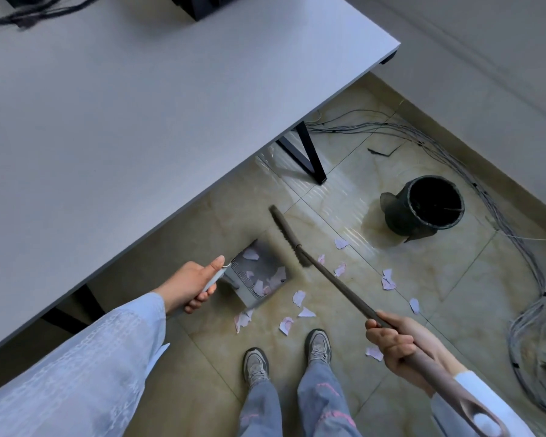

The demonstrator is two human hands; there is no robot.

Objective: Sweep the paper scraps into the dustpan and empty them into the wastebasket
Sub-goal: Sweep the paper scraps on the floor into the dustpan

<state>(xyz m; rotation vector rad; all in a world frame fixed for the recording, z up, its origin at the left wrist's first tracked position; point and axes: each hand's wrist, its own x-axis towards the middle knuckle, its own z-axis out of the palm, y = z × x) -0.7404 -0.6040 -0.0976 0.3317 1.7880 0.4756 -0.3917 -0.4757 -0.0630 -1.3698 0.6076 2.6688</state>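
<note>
My left hand [192, 283] grips the handle of a grey dustpan [252, 298] that rests on the tiled floor beside the table edge, with several pale pink paper scraps [276, 275] inside it. My right hand [394, 342] holds the long brown broom handle [338, 283]; the broom head [289, 238] stands at the dustpan's open mouth. More paper scraps [388, 280] lie scattered on the floor to the right of the broom and in front of my shoes. A black wastebasket [423, 206] stands open on the floor beyond the scraps, to the right.
A large white table [108, 121] fills the left and top, with a black leg [309, 156] near the wastebasket. Bundles of grey cables [517, 247] run along the wall on the right. My two shoes [287, 354] stand at the bottom centre.
</note>
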